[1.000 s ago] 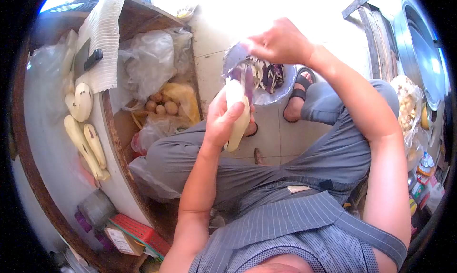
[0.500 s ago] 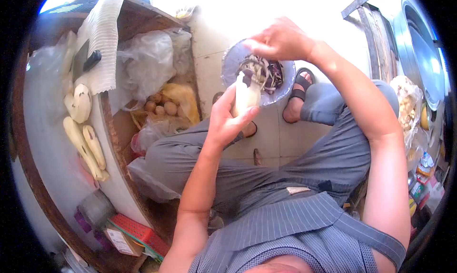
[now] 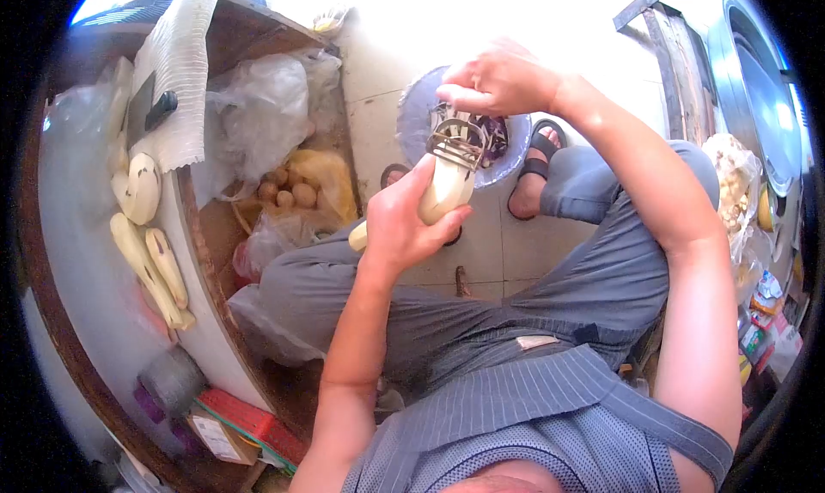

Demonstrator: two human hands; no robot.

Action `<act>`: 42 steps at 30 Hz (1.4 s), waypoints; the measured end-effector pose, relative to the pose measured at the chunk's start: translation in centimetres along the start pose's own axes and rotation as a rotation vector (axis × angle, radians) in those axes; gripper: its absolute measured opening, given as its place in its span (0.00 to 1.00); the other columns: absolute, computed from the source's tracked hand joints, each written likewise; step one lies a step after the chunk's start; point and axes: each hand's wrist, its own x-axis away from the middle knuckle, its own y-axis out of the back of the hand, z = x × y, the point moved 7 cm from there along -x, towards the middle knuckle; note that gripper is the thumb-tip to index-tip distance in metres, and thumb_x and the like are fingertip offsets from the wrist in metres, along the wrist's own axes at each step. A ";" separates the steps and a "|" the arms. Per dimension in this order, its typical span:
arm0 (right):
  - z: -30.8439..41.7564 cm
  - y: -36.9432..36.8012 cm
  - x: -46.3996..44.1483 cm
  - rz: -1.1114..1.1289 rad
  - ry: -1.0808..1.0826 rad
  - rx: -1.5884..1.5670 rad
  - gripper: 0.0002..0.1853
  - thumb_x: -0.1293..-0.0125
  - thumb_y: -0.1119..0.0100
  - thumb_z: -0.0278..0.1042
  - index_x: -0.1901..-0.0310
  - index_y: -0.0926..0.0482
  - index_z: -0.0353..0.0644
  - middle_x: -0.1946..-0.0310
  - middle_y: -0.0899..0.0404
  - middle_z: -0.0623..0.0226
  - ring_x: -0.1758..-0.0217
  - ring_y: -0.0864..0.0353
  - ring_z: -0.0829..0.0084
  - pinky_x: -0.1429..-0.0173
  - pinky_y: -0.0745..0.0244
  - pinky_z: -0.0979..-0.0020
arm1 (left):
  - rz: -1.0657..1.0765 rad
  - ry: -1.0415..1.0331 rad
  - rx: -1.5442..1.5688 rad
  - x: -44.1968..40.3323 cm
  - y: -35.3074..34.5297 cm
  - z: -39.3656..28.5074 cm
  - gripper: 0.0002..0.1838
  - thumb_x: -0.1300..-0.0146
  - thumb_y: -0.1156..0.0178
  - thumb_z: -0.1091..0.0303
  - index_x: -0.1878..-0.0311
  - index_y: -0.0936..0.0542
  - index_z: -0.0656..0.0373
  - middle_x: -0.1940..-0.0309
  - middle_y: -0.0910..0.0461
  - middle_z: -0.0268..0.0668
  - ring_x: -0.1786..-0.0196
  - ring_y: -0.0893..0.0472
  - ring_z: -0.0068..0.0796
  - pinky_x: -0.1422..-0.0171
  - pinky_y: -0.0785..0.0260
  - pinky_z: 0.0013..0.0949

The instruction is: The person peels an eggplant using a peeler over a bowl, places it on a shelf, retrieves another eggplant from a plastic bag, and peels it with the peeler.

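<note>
My left hand (image 3: 400, 222) is closed around a mostly peeled, pale eggplant (image 3: 449, 188), its far end pointing away from me over a lined bucket (image 3: 414, 119). My right hand (image 3: 507, 81) grips a metal peeler (image 3: 455, 145), its handle mostly hidden by the fingers. The peeler's head rests against the eggplant's far end. Inside the bucket lie dark purple and pale peelings (image 3: 494, 141). Several peeled eggplants (image 3: 142, 261) lie on the white surface to my left.
A black-handled knife (image 3: 161, 108) lies by a ribbed white sheet (image 3: 185, 72) at left. Below, a shelf holds plastic bags (image 3: 262, 98) and round brown items (image 3: 302, 194). A red basket (image 3: 249, 420) stands lower left. At right are a large metal basin (image 3: 760, 89) and a filled bag (image 3: 735, 184).
The peeler has come nearer, from beyond the eggplant's tip onto its far end. The eggplant has turned slightly, and its narrow end now shows behind my left wrist.
</note>
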 end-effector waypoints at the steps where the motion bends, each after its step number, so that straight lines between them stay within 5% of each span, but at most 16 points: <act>1: -0.8 -0.5 0.1 0.024 -0.053 -0.035 0.22 0.30 0.48 0.48 0.77 0.21 0.42 0.80 0.23 0.53 0.76 0.25 0.50 0.68 0.30 0.57 | -0.007 -0.053 -0.122 0.1 0.1 -0.5 0.40 0.53 0.23 0.59 0.36 0.25 0.66 0.56 0.15 0.47 0.57 0.14 0.44 0.51 0.23 0.38; 6: -7.0 -2.4 2.2 -0.035 -0.150 0.134 0.23 0.29 0.49 0.49 0.76 0.22 0.40 0.81 0.23 0.55 0.77 0.25 0.51 0.67 0.30 0.56 | -0.073 -0.162 -0.078 0.3 0.8 -0.7 0.41 0.54 0.23 0.61 0.36 0.25 0.66 0.59 0.15 0.47 0.58 0.15 0.45 0.52 0.22 0.39; 8: -6.2 -1.4 2.0 -0.008 -0.217 -0.036 0.23 0.29 0.49 0.49 0.75 0.21 0.38 0.81 0.23 0.54 0.78 0.26 0.53 0.67 0.30 0.56 | -0.102 -0.152 -0.046 0.5 1.1 -0.4 0.41 0.54 0.23 0.61 0.35 0.26 0.66 0.58 0.16 0.48 0.58 0.14 0.45 0.51 0.22 0.38; 15: 0.3 1.5 0.4 -0.196 -0.049 -0.148 0.21 0.31 0.45 0.45 0.77 0.22 0.37 0.84 0.33 0.49 0.83 0.36 0.57 0.74 0.35 0.60 | 0.029 0.151 0.542 0.9 0.2 1.6 0.39 0.47 0.27 0.61 0.33 0.28 0.69 0.51 0.19 0.40 0.50 0.20 0.29 0.42 0.29 0.32; 17: -0.6 0.8 0.7 -0.175 -0.081 -0.103 0.22 0.30 0.46 0.46 0.77 0.20 0.39 0.83 0.28 0.50 0.81 0.29 0.54 0.72 0.31 0.59 | 0.062 0.245 0.728 1.4 -0.4 2.4 0.43 0.49 0.27 0.48 0.37 0.28 0.72 0.57 0.17 0.43 0.58 0.17 0.28 0.51 0.26 0.30; 21: -5.9 -2.1 2.5 -0.096 -0.241 0.139 0.23 0.29 0.49 0.51 0.73 0.16 0.42 0.76 0.18 0.55 0.69 0.18 0.50 0.63 0.24 0.54 | 0.101 0.205 0.916 1.1 -0.3 2.0 0.39 0.48 0.29 0.58 0.37 0.28 0.74 0.55 0.20 0.42 0.54 0.20 0.27 0.47 0.29 0.30; 25: -7.5 -3.2 2.1 -0.033 -0.293 0.018 0.22 0.29 0.49 0.51 0.69 0.15 0.43 0.74 0.17 0.53 0.69 0.17 0.50 0.62 0.22 0.54 | 0.041 0.282 1.104 0.4 -0.6 2.3 0.32 0.43 0.35 0.56 0.42 0.28 0.72 0.62 0.19 0.46 0.66 0.18 0.32 0.60 0.24 0.32; 27: -5.7 -3.6 2.0 -0.167 0.047 0.354 0.22 0.28 0.51 0.51 0.66 0.14 0.44 0.73 0.16 0.53 0.67 0.16 0.50 0.61 0.20 0.54 | -0.005 0.273 1.224 0.0 -0.3 2.3 0.28 0.38 0.40 0.54 0.46 0.29 0.71 0.67 0.20 0.46 0.70 0.18 0.34 0.67 0.23 0.33; 28: -7.5 -4.2 2.6 0.131 -0.458 0.337 0.24 0.27 0.52 0.54 0.67 0.14 0.44 0.72 0.15 0.52 0.64 0.14 0.52 0.59 0.18 0.54 | -0.009 0.268 1.227 0.0 -0.2 2.5 0.28 0.38 0.40 0.54 0.46 0.29 0.71 0.67 0.20 0.46 0.70 0.18 0.34 0.67 0.23 0.33; 30: -7.5 -4.2 2.9 0.153 -0.453 0.483 0.27 0.28 0.54 0.59 0.66 0.13 0.46 0.69 0.15 0.49 0.61 0.13 0.53 0.57 0.18 0.55 | -0.110 0.334 1.163 0.1 0.2 4.0 0.39 0.33 0.45 0.47 0.29 0.38 0.69 0.67 0.20 0.46 0.71 0.19 0.34 0.64 0.25 0.35; 31: -7.2 -4.2 3.0 0.160 -0.445 0.487 0.27 0.28 0.54 0.59 0.66 0.13 0.46 0.69 0.15 0.49 0.61 0.13 0.53 0.57 0.18 0.55 | -0.139 0.334 1.146 0.0 0.7 4.4 0.36 0.30 0.50 0.47 0.30 0.37 0.66 0.67 0.20 0.45 0.71 0.20 0.34 0.64 0.25 0.37; 33: -8.0 -2.5 3.6 -0.009 -0.711 0.300 0.30 0.28 0.54 0.64 0.64 0.12 0.46 0.70 0.15 0.48 0.60 0.13 0.54 0.56 0.20 0.57 | -0.225 0.355 1.216 0.0 1.4 4.7 0.35 0.29 0.51 0.46 0.31 0.37 0.65 0.66 0.21 0.44 0.70 0.19 0.34 0.64 0.25 0.38; 37: -7.9 -1.5 3.3 -0.057 -0.781 0.031 0.31 0.28 0.54 0.68 0.54 0.14 0.47 0.72 0.18 0.50 0.64 0.16 0.54 0.57 0.23 0.57 | -0.387 0.398 1.379 0.2 3.1 5.6 0.32 0.27 0.53 0.43 0.33 0.34 0.60 0.65 0.21 0.43 0.69 0.19 0.35 0.63 0.24 0.40; 40: -5.1 -1.5 2.0 -0.032 -0.742 -0.367 0.36 0.33 0.45 0.67 0.40 0.23 0.39 0.69 0.23 0.67 0.70 0.25 0.70 0.63 0.26 0.69 | -0.523 0.379 1.422 0.6 4.5 6.2 0.29 0.27 0.52 0.43 0.38 0.32 0.60 0.64 0.21 0.43 0.69 0.19 0.36 0.61 0.23 0.41; 42: -2.0 -0.9 1.0 0.005 -0.650 -0.425 0.31 0.34 0.39 0.53 0.43 0.23 0.30 0.68 0.23 0.71 0.68 0.25 0.78 0.63 0.27 0.73 | -0.577 0.453 1.449 0.9 4.9 6.3 0.27 0.28 0.49 0.45 0.43 0.30 0.61 0.65 0.20 0.44 0.69 0.19 0.38 0.61 0.22 0.42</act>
